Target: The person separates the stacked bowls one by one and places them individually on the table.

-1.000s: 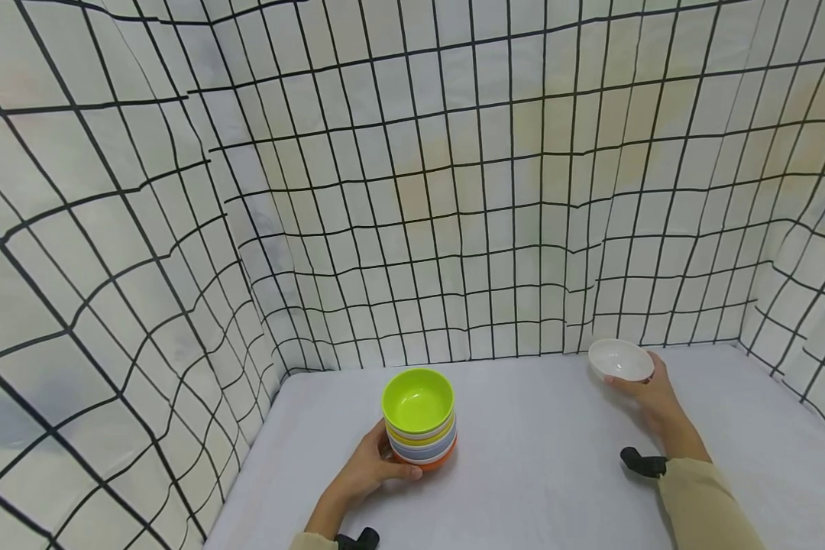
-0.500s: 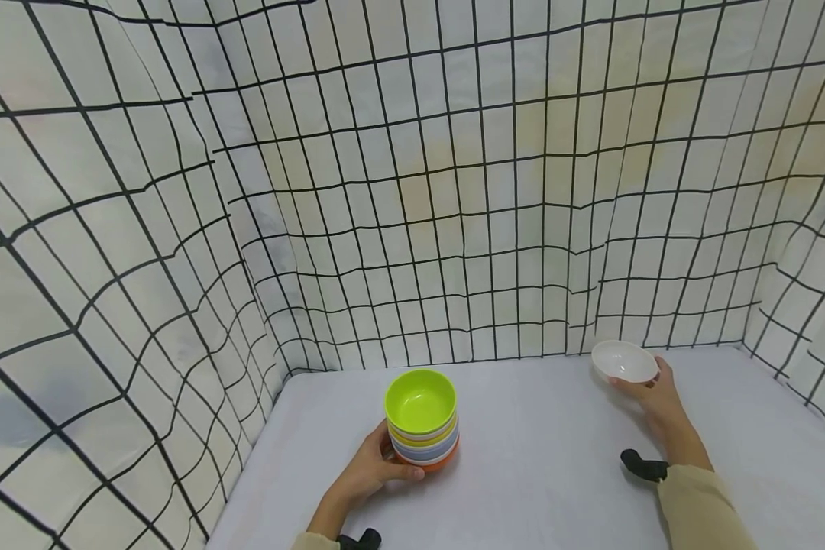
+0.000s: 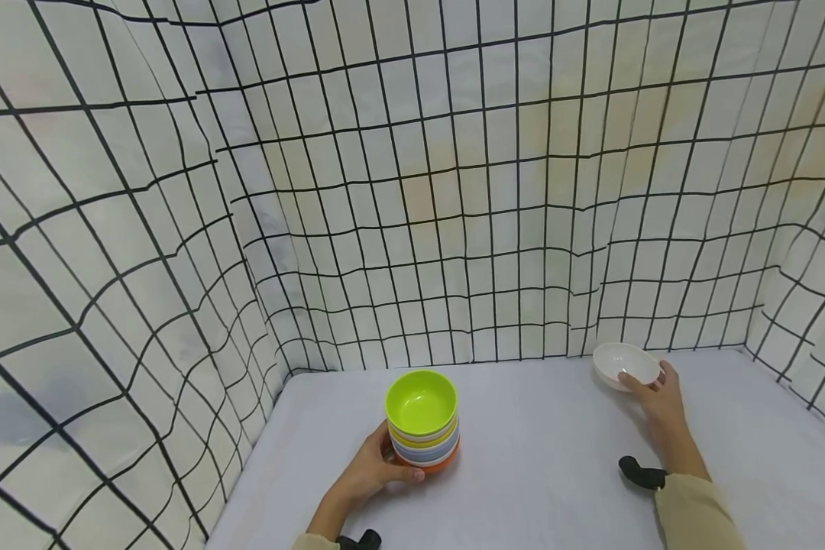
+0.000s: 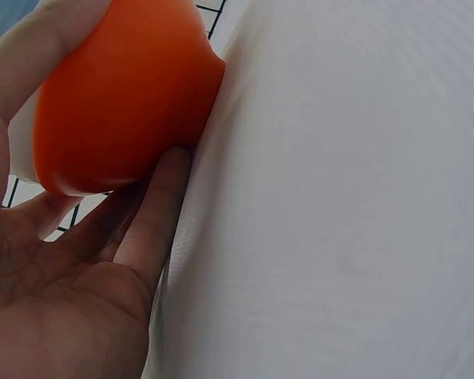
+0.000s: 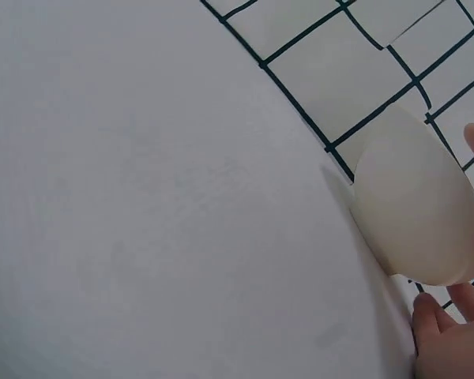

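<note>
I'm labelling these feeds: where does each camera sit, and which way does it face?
Head: worn on the head, facing forward and down over the stack and white bowl; left hand, right hand and sleeves show.
Left wrist: on that wrist, facing the stack's orange bowl; the left hand shows.
Right wrist: on that wrist, facing the white bowl; the right hand's fingers show at right.
Head and right wrist share the white bowl.

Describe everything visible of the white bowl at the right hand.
The white bowl is round, plain and smooth, with a thin rim and curved sides; it looks like plastic or ceramic. Its opening faces up. It appears to rest on the table, near the gridded back wall. The right hand holds its near right side, thumb over the rim.
</note>
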Demonstrator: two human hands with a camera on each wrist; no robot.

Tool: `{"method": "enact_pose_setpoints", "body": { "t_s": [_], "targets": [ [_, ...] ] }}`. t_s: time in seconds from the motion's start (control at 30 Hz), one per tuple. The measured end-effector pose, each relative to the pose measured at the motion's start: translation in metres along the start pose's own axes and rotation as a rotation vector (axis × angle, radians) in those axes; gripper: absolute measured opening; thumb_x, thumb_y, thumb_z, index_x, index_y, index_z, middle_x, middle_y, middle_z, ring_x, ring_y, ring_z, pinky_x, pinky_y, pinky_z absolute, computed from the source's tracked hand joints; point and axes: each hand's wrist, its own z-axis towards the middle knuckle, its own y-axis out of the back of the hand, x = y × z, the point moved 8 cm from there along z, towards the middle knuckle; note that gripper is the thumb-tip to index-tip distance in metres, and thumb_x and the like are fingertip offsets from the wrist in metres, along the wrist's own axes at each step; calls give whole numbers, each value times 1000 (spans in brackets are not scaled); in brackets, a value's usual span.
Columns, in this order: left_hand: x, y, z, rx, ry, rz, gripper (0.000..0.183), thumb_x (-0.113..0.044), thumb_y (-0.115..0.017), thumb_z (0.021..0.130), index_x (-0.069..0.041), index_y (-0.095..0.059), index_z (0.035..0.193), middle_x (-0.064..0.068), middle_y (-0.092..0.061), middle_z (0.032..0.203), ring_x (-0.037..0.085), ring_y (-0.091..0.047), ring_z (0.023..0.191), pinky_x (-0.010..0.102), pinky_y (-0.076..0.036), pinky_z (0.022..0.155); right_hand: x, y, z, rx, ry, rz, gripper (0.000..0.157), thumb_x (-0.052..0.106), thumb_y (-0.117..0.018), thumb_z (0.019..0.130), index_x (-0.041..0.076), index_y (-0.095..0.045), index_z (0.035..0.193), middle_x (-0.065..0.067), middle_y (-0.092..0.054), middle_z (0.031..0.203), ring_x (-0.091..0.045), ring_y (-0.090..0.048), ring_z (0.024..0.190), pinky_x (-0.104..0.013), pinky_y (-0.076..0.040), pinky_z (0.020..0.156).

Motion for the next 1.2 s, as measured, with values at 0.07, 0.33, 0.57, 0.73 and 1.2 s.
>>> {"method": "enact_pose_setpoints", "body": {
  "t_s": [0.07,0.33,0.57,0.73,1.2],
  "targets": [
    [0,0,0,-1,2,1,95,-21,-94,73,-22,-42,153,5,-54,151,33,-47,145,57,-35,123,3,1,-3,-46,26,-19,107,43,-66,97,16,13,164,-16,6,173,-41,-9,159,-57,-19,130],
    [-2,0,1,-1,1,2,94,-20,-93,74,-23,-42,152,5,-54,151,32,-47,145,57,-34,124,53,1,-31,-231,231,-96,85,35,-62,100,12,-10,164,-14,-16,170,-36,-18,157,-55,-22,129],
    [-2,2,0,2,4,-1,94,-20,-93,73,-22,-43,152,5,-54,151,33,-47,145,58,-35,123,104,-32,-63,-182,396,-103,71,27,-66,99,9,-29,157,-13,-37,160,-32,-35,149,-49,-31,126],
    [0,0,0,1,2,2,94,-20,-93,73,-22,-43,152,5,-54,151,33,-47,145,58,-35,123,128,-67,-82,22,512,-118,73,27,-68,99,4,-28,156,-19,-41,155,-36,-40,144,-56,-34,122],
    [1,1,1,-4,-5,14,95,-22,-94,72,-23,-43,152,5,-54,151,33,-46,146,57,-34,124,144,-151,-136,360,612,-194,76,26,-74,94,10,-31,155,-15,-45,153,-37,-46,142,-59,-36,122]
  ]
}}
